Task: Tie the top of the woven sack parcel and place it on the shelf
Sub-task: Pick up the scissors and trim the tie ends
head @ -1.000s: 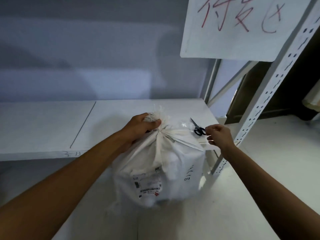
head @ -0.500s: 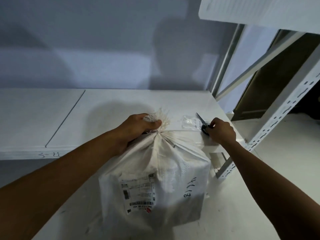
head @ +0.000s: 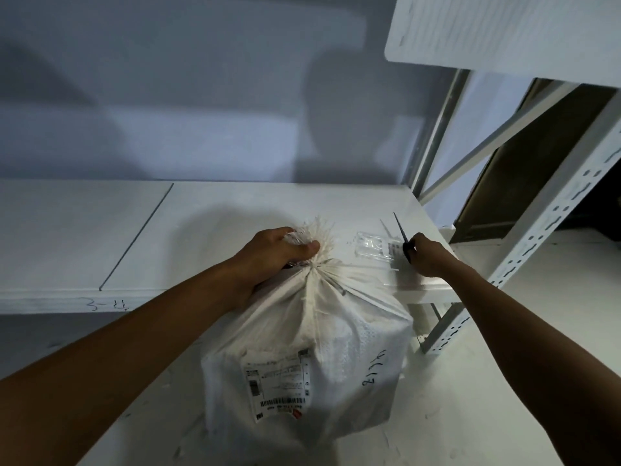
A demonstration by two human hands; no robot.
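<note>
A white woven sack parcel (head: 309,358) with a shipping label and handwritten digits stands on the floor in front of the low white shelf (head: 235,210). My left hand (head: 275,253) is clenched around the gathered, frayed neck of the sack. My right hand (head: 426,258) rests on the shelf's right end and grips the black handles of a pair of scissors (head: 401,235), whose blades point away from me. A clear plastic packet (head: 373,248) lies on the shelf just left of the scissors.
A white perforated shelf upright (head: 537,237) rises on the right, with a white board (head: 504,31) hanging above. A seam (head: 134,237) divides the shelf surface. The wall stands behind.
My right hand moved from the sack's tie strip to the shelf and closed on the scissors. My view has tilted down and come closer. My left hand still holds the sack neck.
</note>
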